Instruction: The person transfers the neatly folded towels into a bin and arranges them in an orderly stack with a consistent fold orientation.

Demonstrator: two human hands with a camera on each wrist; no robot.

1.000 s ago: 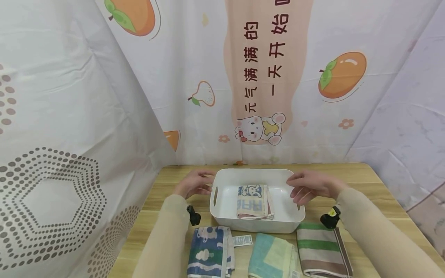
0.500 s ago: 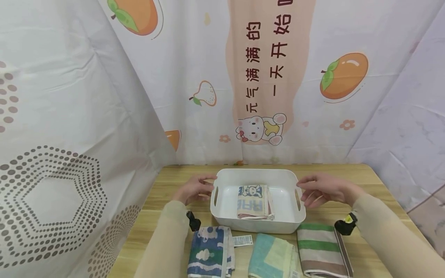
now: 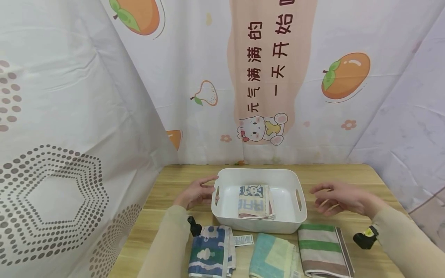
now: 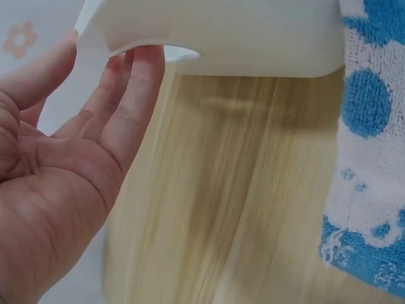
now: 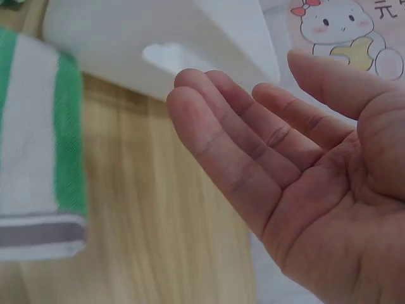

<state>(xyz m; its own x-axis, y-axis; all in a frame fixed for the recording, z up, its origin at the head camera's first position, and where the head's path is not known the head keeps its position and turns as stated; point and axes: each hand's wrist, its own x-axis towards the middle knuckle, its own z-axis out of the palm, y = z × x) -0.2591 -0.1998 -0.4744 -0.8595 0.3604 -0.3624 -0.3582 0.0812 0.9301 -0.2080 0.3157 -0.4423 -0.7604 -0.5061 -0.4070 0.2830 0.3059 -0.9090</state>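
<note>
A white plastic storage basket (image 3: 257,227) stands on the wooden table with a folded beige-and-blue patterned towel (image 3: 255,200) inside. My left hand (image 3: 197,193) is at its left side. The fingertips of that hand (image 4: 69,145) reach into the cut-out handle, and its thumb lies at the rim. Off the basket's right side, apart from it, my right hand (image 3: 342,199) hangs with relaxed fingers and holds nothing. Its palm shows in the right wrist view, where the fingers (image 5: 221,145) point toward the basket's other handle.
In front of the basket lie a folded blue patterned towel (image 3: 208,253) with a paper label (image 3: 243,240), a teal-and-yellow towel (image 3: 272,256) and a green-striped towel (image 3: 323,249). A printed curtain (image 3: 194,58) hangs behind the table (image 3: 167,181).
My right hand has moved right, from over the basket's right rim to beside it. The left fingertips have gone into the left handle. The basket and towels have stayed in place.
</note>
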